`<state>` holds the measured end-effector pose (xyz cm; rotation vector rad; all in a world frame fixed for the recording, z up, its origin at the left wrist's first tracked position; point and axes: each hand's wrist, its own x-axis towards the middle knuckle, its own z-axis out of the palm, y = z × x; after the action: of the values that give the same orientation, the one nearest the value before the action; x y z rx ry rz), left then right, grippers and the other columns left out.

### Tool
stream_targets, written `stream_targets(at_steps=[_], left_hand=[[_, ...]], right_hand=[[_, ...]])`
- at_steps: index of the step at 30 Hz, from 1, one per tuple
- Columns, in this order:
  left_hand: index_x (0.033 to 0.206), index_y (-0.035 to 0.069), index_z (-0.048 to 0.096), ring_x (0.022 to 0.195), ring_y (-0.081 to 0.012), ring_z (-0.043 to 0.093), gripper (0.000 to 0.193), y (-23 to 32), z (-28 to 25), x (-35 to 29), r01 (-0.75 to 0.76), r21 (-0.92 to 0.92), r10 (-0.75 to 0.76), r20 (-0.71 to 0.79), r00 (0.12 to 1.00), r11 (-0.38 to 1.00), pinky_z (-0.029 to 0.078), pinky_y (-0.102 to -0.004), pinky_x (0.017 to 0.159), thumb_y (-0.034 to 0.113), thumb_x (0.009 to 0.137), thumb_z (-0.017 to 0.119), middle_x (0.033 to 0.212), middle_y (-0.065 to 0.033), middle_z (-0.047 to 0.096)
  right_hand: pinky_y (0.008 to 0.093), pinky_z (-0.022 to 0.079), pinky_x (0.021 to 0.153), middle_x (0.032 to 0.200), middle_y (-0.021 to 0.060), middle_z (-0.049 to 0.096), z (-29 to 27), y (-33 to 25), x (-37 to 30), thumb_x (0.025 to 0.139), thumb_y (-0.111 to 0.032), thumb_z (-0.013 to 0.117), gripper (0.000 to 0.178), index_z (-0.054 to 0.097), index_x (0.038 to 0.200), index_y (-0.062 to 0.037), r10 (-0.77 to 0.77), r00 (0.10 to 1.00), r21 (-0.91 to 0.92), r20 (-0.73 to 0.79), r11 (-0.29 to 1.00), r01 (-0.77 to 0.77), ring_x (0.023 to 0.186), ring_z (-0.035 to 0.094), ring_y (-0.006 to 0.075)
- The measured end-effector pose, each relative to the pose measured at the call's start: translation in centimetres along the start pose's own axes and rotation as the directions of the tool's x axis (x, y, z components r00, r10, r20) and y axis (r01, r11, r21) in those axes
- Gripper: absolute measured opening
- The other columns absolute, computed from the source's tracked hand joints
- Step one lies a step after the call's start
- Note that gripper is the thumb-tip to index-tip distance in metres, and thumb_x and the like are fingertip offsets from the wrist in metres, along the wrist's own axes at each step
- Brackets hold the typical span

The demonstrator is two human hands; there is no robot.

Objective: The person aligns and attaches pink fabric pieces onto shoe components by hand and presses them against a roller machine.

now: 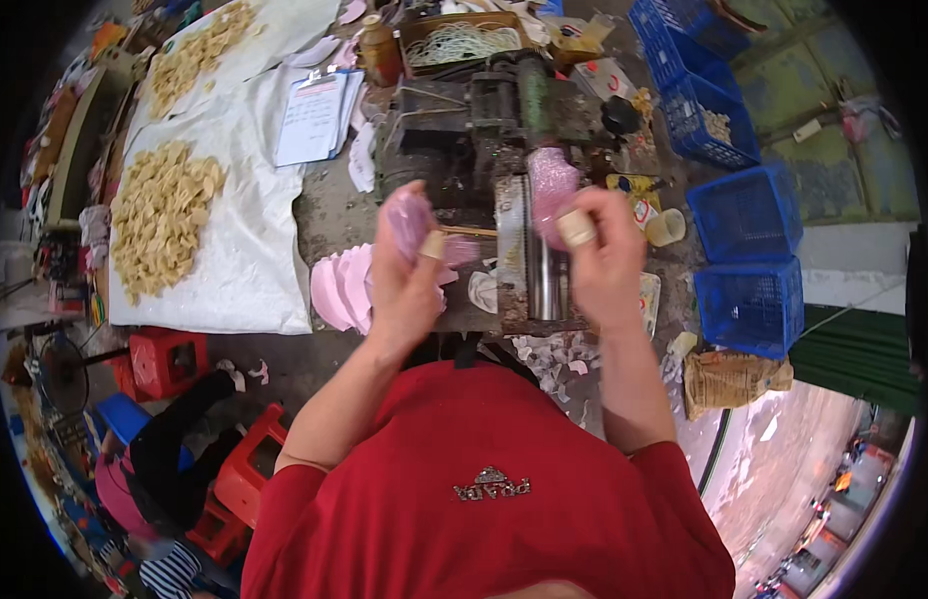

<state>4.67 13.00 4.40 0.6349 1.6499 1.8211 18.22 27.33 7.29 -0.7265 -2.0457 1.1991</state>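
Note:
My left hand (pixel 409 275) is raised in front of a small grimy metal roller machine (pixel 504 130) and grips a pink piece of sheet material (pixel 412 222). My right hand (pixel 599 265), with tape round the thumb, grips another pink textured piece (pixel 552 190) right over the machine's shiny rollers (pixel 546 280). A stack of pink cut pieces (pixel 342 288) lies on the table just left of my left hand. My red shirt fills the lower middle of the view.
White sheets (pixel 239 220) at the left carry heaps of pale yellow cut pieces (pixel 159 215). A clipboard with papers (pixel 314 115) lies beside them. Blue plastic crates (pixel 743 250) stand at the right. Red stools (pixel 169 359) and a seated person (pixel 154 469) are at lower left.

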Motion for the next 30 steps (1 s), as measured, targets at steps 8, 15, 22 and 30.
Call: stream_targets(at_steps=[8, 15, 22, 30], left_hand=[[0.130, 0.001, 0.035, 0.116, -0.0377, 0.042, 0.061, -1.5, 0.5, 0.6, -0.383, 0.498, 0.039, 0.570, 0.821, 0.778, 0.037, -0.0392, 0.098, -0.010, 0.073, 0.055, 0.124, -0.0211, 0.038], [0.128, -0.001, 0.036, 0.118, -0.0394, 0.039, 0.062, -1.6, 2.7, 0.5, -0.290, 0.469, -0.055, 0.594, 0.803, 0.834, 0.038, -0.0404, 0.097, -0.013, 0.069, 0.051, 0.123, -0.0196, 0.036], [0.121, 0.004, 0.045, 0.115, -0.0349, 0.044, 0.057, -2.1, -6.4, 0.8, -0.273, 0.539, 0.139, 0.276, 0.951, 0.797, 0.038, -0.0381, 0.099, -0.013, 0.067, 0.053, 0.122, -0.0179, 0.042], [0.118, 0.007, 0.049, 0.103, -0.0361, 0.050, 0.053, -3.6, -12.6, -3.4, -0.314, 0.915, -0.253, 0.375, 0.892, 0.252, 0.042, -0.0415, 0.082, -0.008, 0.068, 0.053, 0.114, -0.0173, 0.047]], right_hand=[[0.0371, 0.045, 0.072, 0.083, 0.0165, 0.062, -7.2, 7.2, 1.3, 0.079, 0.000, 0.052, 0.016, 0.057, 0.094, -0.0024, 0.362, 0.865, -0.421, 0.348, 0.885, -0.201, 0.079, 0.060, 0.0306], [0.0332, 0.047, 0.073, 0.087, 0.0104, 0.064, -3.5, 7.0, 0.6, 0.076, 0.000, 0.062, 0.021, 0.060, 0.097, -0.0037, 0.107, 0.986, -0.334, 0.129, 0.941, -0.058, 0.079, 0.060, 0.0233], [0.0247, 0.046, 0.074, 0.086, 0.0033, 0.062, -4.1, 6.8, -0.2, 0.083, 0.002, 0.058, 0.020, 0.057, 0.103, -0.0017, 0.245, 0.969, -0.092, 0.026, 0.966, -0.241, 0.079, 0.057, 0.0111], [0.0237, 0.045, 0.078, 0.093, 0.0038, 0.061, -3.6, 7.5, -0.4, 0.084, 0.002, 0.055, 0.024, 0.054, 0.108, -0.0017, 0.252, 0.968, 0.033, 0.007, 0.967, -0.252, 0.084, 0.056, 0.0102]])
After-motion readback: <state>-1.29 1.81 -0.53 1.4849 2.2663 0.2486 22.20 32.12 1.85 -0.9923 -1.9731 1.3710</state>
